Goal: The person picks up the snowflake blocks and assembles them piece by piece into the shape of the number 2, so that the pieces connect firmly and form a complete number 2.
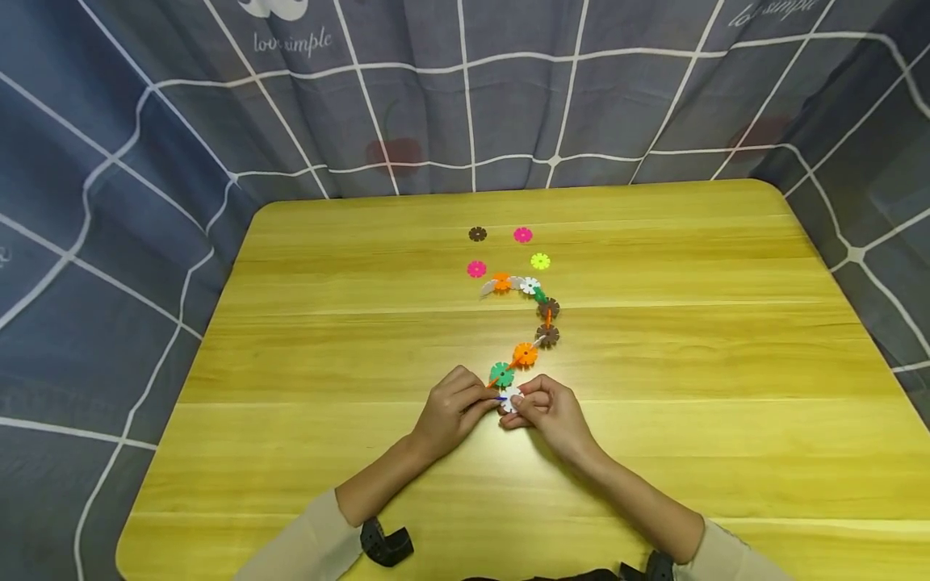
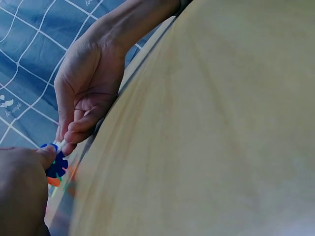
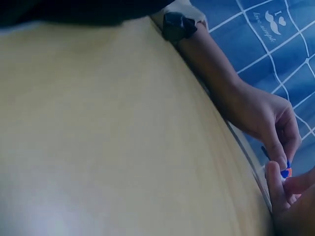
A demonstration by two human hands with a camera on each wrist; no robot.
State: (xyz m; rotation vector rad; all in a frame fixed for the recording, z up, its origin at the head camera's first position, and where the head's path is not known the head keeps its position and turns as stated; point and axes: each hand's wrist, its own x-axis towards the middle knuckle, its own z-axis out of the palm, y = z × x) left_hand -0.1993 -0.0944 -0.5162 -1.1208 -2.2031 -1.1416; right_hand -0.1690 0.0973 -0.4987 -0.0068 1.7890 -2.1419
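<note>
My right hand (image 1: 555,420) pinches a white notched plastic disc (image 1: 511,397) between thumb and fingers, near the middle of the table. Beside it, my left hand (image 1: 452,410) pinches a blue notched disc (image 2: 60,167), seen edge-on from the head. The white disc touches the blue one; whether their notches interlock cannot be told. Just beyond the fingertips lies the near end of a curved chain of linked discs, with a green disc (image 1: 501,374), an orange disc (image 1: 525,354) and a brown disc (image 1: 547,336). Fingers partly cover the blue disc.
Past the chain's far end lie loose discs: a dark brown disc (image 1: 477,234), a pink disc (image 1: 522,235), another pink disc (image 1: 475,269) and a yellow-green disc (image 1: 540,261). A grey-blue checked curtain (image 1: 508,105) surrounds the wooden table (image 1: 327,307) at the back and sides.
</note>
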